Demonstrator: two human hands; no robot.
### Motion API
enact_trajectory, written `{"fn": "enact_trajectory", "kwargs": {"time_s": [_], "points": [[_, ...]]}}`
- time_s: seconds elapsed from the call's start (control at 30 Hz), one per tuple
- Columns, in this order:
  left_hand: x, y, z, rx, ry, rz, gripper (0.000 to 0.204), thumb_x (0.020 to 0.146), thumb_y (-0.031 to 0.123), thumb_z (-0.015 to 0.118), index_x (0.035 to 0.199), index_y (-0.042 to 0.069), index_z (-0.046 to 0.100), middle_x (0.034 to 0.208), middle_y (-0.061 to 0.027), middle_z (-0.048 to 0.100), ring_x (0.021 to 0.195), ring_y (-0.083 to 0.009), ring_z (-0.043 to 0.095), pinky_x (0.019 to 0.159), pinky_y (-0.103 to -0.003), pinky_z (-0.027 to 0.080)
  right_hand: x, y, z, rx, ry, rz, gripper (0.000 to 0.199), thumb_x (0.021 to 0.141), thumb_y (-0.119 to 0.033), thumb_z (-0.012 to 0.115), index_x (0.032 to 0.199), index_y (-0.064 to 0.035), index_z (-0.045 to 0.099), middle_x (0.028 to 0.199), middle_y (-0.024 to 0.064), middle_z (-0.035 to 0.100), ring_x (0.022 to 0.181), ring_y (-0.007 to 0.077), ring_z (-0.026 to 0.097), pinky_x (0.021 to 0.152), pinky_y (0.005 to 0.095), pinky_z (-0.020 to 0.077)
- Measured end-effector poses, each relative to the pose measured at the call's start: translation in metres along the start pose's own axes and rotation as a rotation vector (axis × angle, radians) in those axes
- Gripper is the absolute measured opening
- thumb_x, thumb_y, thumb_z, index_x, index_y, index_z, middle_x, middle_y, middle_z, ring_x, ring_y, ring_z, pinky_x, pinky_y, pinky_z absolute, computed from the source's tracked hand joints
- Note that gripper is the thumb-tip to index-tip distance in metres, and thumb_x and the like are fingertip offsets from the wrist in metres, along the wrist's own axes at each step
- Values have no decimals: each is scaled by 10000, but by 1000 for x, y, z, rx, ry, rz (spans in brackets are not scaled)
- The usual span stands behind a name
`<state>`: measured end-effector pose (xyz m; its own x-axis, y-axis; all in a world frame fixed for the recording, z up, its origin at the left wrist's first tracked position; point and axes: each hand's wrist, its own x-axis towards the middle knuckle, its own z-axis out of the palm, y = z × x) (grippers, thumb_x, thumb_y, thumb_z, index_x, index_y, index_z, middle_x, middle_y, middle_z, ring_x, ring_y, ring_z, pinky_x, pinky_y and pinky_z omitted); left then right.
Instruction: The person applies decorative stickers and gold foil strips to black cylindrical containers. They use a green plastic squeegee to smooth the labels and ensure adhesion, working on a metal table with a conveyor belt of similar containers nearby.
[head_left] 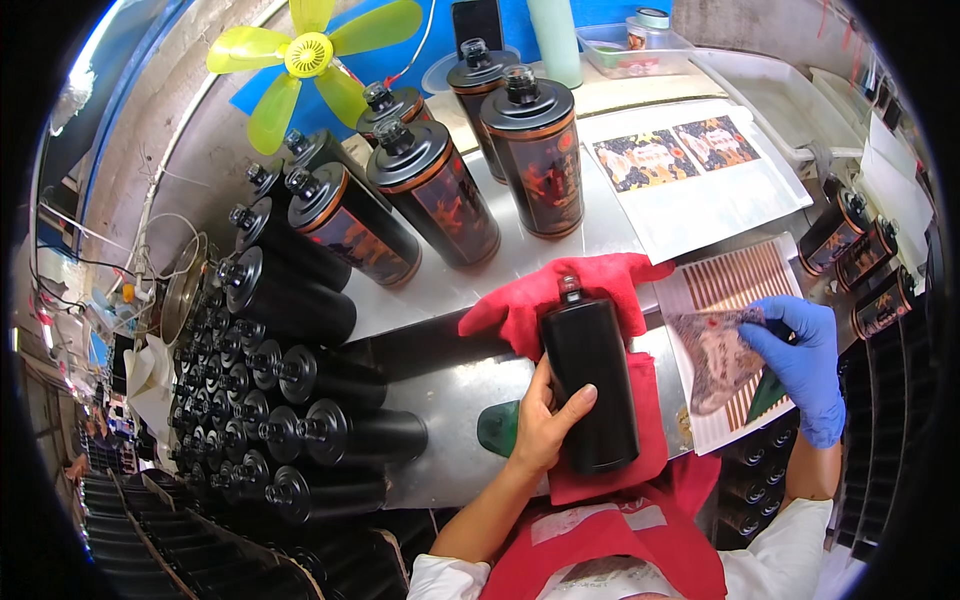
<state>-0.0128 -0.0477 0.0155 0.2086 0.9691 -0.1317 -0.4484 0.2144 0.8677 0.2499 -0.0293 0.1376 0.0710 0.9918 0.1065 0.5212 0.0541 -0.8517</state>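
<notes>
My bare left hand [545,425] is wrapped round the side of a plain black bottle [592,385] with a clear neck. The bottle leans over a red cloth [515,300] in front of me. In a blue glove, my right hand [805,365] pinches a translucent printed label film [710,365] by its edge. Below that hand a dark green flat piece [768,393] shows; whether the hand holds it too, I cannot tell. The film hangs over a brown-striped sheet [735,290], to the right of the bottle. Left of my left hand, another green flat piece [497,428] lies on the metal table.
Several labelled bottles [440,195] stand at the back. Many plain black bottles [340,432] lie stacked at left. A yellow-green fan [308,55] stands behind. Printed label sheets [700,205] lie at back right, near a pale tray [775,95]. More labelled bottles [835,235] sit far right.
</notes>
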Motion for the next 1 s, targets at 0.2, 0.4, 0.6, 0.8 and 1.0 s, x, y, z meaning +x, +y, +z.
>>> {"fn": "enact_trajectory", "kwargs": {"time_s": [0.2, 0.4, 0.6, 0.8, 1.0], "points": [[-1, -3, -2, -146, -32, -40, 562, 863, 155, 636, 1338, 6, 376, 1227, -106, 529, 1128, -182, 517, 982, -318, 395, -18, -12, 0, 238, -133, 170, 128, 702, 21, 733, 818, -5, 687, 719, 5, 658, 651, 41, 591, 593, 195, 471], [-1, -2, 5, -94, 12, 16, 548, 863, 142, 642, 1327, 1, 387, 1217, -96, 534, 1110, -164, 523, 971, -300, 398, -30, -2, 15, 333, -167, 191, 113, 699, 20, 736, 801, 1, 691, 720, 11, 658, 640, 40, 584, 593, 198, 473], [-3, -2, 14, 22, 81, 82, 548, 856, 141, 664, 1314, -9, 404, 1180, -89, 557, 1071, -149, 540, 955, -279, 406, -39, 4, 23, 325, -215, 222, 120, 696, 12, 743, 808, 11, 699, 716, 12, 654, 627, 39, 567, 574, 188, 458], [-3, -5, 15, 48, 112, 106, 560, 854, 141, 670, 1316, -25, 400, 1164, -97, 566, 1046, -149, 557, 925, -272, 436, -45, 4, 17, 370, -262, 224, 144, 684, -3, 756, 819, 14, 708, 707, 20, 660, 602, 36, 564, 548, 186, 451], [-4, -7, 16, 101, 157, 117, 644, 851, 147, 678, 1356, -61, 336, 1175, -127, 559, 1036, -160, 567, 905, -271, 458, -47, 9, 17, 380, -306, 217, 156, 677, -8, 763, 823, 11, 713, 684, 16, 659, 563, 28, 559, 511, 177, 440]]}}
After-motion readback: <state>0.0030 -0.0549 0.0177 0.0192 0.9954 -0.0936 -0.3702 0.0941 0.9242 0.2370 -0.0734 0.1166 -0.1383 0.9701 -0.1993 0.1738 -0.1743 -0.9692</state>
